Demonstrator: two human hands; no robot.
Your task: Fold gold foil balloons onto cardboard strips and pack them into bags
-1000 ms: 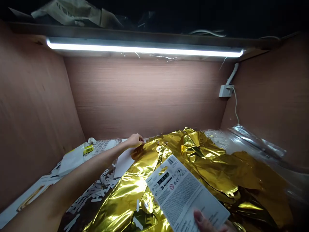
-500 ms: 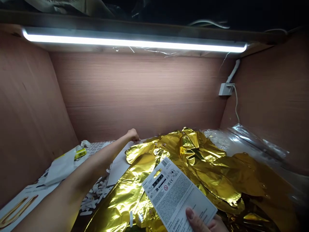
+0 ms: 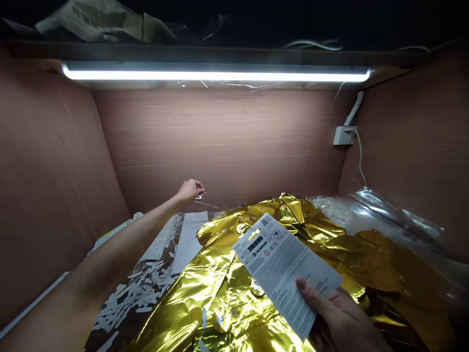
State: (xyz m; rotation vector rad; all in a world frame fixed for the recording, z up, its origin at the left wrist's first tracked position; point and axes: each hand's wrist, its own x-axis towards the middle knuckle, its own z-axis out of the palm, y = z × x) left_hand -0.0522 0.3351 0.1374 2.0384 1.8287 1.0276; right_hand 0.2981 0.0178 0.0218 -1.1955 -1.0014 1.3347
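Observation:
My right hand (image 3: pixel 337 308) grips the lower edge of a printed white backing card (image 3: pixel 287 266), thumb on top. The card has a hang hole, a barcode and small text, and it is tilted above crumpled gold foil (image 3: pixel 220 264). Reaching to the back, my left hand (image 3: pixel 191 189) is closed in a pinch, raised in front of the wooden back wall. A small clear or whitish bit shows at its fingertips, with a thin pale line trailing right; its kind cannot be made out. Below that hand lies a white sheet of paper (image 3: pixel 188 242), partly beside the foil.
Many white paper strips (image 3: pixel 139 288) are scattered left of the foil. Clear plastic packaging (image 3: pixel 395 210) lies at the right. A lit tube lamp (image 3: pixel 216 76) runs under the shelf, and a white socket box (image 3: pixel 344 135) with a cable is on the right.
My left hand has lifted off the surface at the back and moved slightly left, with a small bit in its fingers. The card in my right hand has shifted right and up.

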